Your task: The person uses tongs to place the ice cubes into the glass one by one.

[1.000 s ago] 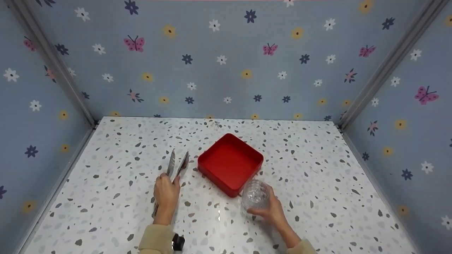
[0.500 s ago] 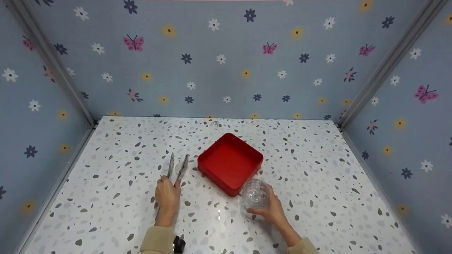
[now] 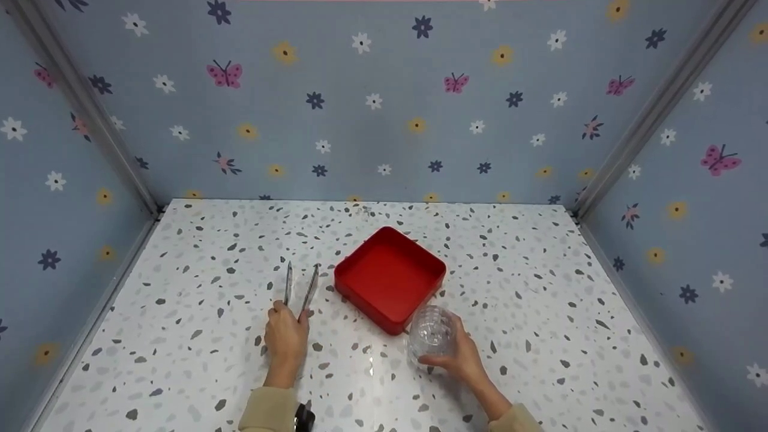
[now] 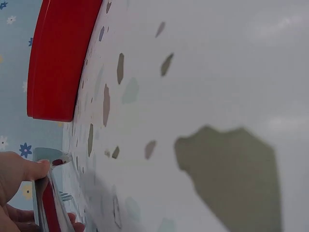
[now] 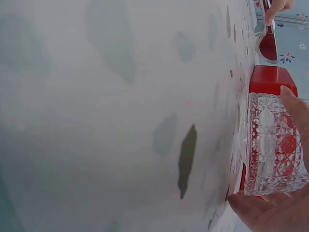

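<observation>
My left hand (image 3: 286, 336) grips metal tongs (image 3: 310, 289) near the left side of a red square box (image 3: 390, 276). Their two arms stand apart with nothing between the tips, which point away from me. In the left wrist view, thumb and fingers hold the tongs (image 4: 49, 205) from both sides, low over the table. A clear glass (image 3: 433, 330) with a cut pattern stands at the box's near right corner. Around its right side curls my right hand (image 3: 462, 355). The right wrist view shows thumb and fingers on opposite sides of the glass (image 5: 275, 145).
The speckled white table (image 3: 516, 258) carries the box, whose inside shows bare. Blue patterned panels (image 3: 384, 108) rise at the back and both sides, joined by grey corner posts (image 3: 654, 108).
The left hand has turned slightly, so the tongs show more edge-on and their tips sit a little closer to me. The right hand, glass and box hold their places.
</observation>
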`<state>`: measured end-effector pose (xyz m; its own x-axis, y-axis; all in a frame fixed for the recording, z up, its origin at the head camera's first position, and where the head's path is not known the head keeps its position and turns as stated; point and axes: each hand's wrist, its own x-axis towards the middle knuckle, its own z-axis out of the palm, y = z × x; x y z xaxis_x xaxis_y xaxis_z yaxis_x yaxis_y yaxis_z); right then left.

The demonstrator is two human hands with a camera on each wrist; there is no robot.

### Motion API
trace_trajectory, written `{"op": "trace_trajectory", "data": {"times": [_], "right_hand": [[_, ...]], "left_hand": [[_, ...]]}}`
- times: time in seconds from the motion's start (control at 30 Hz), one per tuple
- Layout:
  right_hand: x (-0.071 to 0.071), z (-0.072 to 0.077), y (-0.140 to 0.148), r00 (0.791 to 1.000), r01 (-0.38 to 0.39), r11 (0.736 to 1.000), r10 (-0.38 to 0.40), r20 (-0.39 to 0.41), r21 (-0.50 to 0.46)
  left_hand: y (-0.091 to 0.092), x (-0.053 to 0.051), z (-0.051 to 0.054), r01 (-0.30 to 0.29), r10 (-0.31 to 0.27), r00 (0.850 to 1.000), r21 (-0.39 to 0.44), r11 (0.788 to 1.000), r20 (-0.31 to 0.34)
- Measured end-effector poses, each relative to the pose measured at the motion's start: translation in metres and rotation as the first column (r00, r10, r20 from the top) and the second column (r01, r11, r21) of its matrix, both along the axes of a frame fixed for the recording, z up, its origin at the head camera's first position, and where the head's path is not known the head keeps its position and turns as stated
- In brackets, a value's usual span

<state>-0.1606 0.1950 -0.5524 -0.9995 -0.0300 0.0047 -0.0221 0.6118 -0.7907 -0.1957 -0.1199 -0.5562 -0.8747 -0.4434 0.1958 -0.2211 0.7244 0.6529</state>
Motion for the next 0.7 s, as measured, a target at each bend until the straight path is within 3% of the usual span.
{"op": "trace_trajectory", "data": {"times": [0.27, 0.7], "right_hand": [[0.0008, 0.0006, 0.0017, 1.000, -0.019, 1.000, 0.019, -0.001, -0.006], [0.0011, 0.0005, 0.0068, 0.997, -0.073, 0.997, 0.072, -0.018, -0.001]], "left_hand": [[-0.0002, 0.0009, 0.0024, -0.003, 0.008, 0.998, -0.075, 0.997, 0.065], [-0.0010, 0.0051, 0.0047, 0.043, -0.036, 0.998, -0.135, 0.990, 0.051]]}}
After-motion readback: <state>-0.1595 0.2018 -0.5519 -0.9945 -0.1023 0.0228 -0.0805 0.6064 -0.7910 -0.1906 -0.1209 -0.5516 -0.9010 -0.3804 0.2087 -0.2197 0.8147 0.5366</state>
